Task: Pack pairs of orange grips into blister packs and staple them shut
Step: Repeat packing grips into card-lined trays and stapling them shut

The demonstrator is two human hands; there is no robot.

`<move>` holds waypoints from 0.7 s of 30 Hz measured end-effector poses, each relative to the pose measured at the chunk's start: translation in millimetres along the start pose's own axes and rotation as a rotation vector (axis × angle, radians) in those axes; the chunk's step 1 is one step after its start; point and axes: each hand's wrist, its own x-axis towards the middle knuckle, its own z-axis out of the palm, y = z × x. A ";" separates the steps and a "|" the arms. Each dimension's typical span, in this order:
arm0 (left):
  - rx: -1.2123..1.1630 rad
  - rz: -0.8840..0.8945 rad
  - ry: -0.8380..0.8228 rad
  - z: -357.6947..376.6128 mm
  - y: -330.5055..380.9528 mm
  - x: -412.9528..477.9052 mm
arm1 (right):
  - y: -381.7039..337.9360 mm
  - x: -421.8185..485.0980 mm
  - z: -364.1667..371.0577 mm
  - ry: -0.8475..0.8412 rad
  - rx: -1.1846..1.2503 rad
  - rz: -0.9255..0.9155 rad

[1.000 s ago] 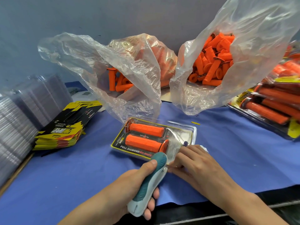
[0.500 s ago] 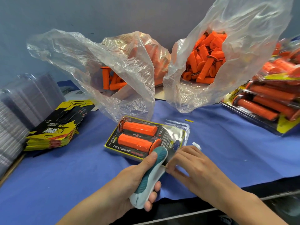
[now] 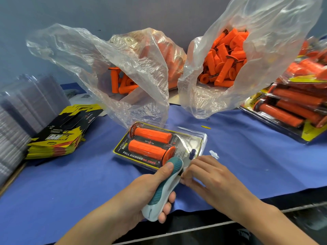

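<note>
Stapling of a filled pack, head view. The blister pack lies flat mid-bench on the blue cloth, two orange grips side by side inside it. Its near right corner meets the nose of the stapler. The left hand grips the stapler, fingers wrapped beneath and thumb on the teal top. The right hand, fingers curled, pinches the pack's edge just beside the stapler's nose. Bare bench lies to the right of the hands and to their left, as far as the card stack. Behind the pack, two open plastic bags of loose grips overhang its far edge. Finished packs crowd the right margin. The cloth's near edge runs under both wrists.
</note>
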 end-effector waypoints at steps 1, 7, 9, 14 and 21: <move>0.003 0.006 0.003 0.3 -0.6 0.3 | -0.1 0.1 -1.2 -0.003 0.002 -0.002; -0.018 0.010 0.007 3.7 0.8 -0.1 | -1.1 8.2 -7.0 -0.145 -0.138 0.026; -0.022 0.016 0.008 2.8 1.4 0.8 | -1.6 11.6 -6.5 -0.142 -0.180 0.006; 0.001 -0.028 -0.001 1.1 0.6 1.6 | -1.0 11.1 -4.7 -0.101 -0.137 0.002; -0.049 -0.022 0.009 8.9 9.7 -5.1 | 3.6 12.1 -5.4 -0.096 -0.149 0.000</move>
